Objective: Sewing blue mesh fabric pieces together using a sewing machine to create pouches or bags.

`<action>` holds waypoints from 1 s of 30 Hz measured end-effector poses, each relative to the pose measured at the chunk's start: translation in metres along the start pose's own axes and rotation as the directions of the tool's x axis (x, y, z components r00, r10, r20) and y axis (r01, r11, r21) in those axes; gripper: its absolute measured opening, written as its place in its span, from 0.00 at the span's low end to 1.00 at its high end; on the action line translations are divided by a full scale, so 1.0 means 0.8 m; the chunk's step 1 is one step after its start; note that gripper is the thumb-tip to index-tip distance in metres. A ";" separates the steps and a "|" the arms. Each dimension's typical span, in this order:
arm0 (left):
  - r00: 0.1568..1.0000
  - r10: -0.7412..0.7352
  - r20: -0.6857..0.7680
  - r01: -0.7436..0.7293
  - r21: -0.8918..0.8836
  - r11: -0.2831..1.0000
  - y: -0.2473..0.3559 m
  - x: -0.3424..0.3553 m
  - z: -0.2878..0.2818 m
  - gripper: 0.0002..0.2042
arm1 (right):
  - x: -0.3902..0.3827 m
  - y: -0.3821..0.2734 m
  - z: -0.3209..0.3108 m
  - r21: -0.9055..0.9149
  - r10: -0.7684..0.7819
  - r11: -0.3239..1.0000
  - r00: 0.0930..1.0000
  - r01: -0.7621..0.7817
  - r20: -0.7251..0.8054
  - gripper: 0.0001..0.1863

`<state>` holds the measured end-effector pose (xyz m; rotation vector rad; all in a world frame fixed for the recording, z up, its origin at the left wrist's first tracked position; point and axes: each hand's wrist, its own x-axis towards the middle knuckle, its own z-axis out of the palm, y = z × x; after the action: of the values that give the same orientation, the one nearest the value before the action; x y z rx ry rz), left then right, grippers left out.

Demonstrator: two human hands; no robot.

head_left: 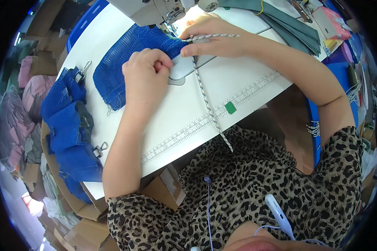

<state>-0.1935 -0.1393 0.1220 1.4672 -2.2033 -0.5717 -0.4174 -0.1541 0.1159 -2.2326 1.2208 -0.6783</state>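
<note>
Blue mesh fabric lies on the white sewing table, its far right end under the sewing machine's head. My left hand is closed over the right part of the mesh; its fingertips are tucked under, so what they grip is hidden. Beside the needle area, my right hand pinches a white patterned cord at the mesh's end, thumb toward me. One cord end lies across the back of this hand. The other runs down over the table's front edge toward my lap.
More blue mesh pieces with metal clips hang over the table's left edge. A printed ruler and a green patch mark the front edge. Dark green strips lie at the back right. Cardboard boxes stand on the left.
</note>
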 end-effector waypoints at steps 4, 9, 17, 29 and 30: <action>0.994 0.087 -0.072 -0.080 0.098 0.992 0.010 -0.007 -0.007 0.06 | 0.005 0.012 0.010 0.130 -0.034 0.991 0.999 0.039 -0.034 0.18; 0.941 0.152 -0.301 -0.039 0.351 0.935 -0.004 -0.004 -0.025 0.16 | 0.004 0.024 0.004 0.333 -0.259 0.912 0.966 0.240 0.012 0.08; 0.991 -0.132 0.030 0.130 0.066 0.989 -0.003 0.003 -0.035 0.14 | 0.001 0.020 0.000 0.250 -0.163 0.960 0.979 0.127 0.126 0.09; 0.856 0.495 0.146 -0.512 0.362 0.779 0.026 -0.016 -0.053 0.10 | 0.001 0.004 -0.005 0.296 -0.032 0.954 0.965 -0.048 0.261 0.13; 0.857 0.494 0.149 -0.512 0.362 0.779 0.024 -0.018 -0.052 0.10 | 0.000 0.001 -0.002 0.299 -0.033 0.953 0.965 -0.048 0.260 0.13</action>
<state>-0.1794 -0.1229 0.1653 0.9412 -2.7133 0.0253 -0.4189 -0.1550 0.1166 -1.9849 0.9257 -0.5076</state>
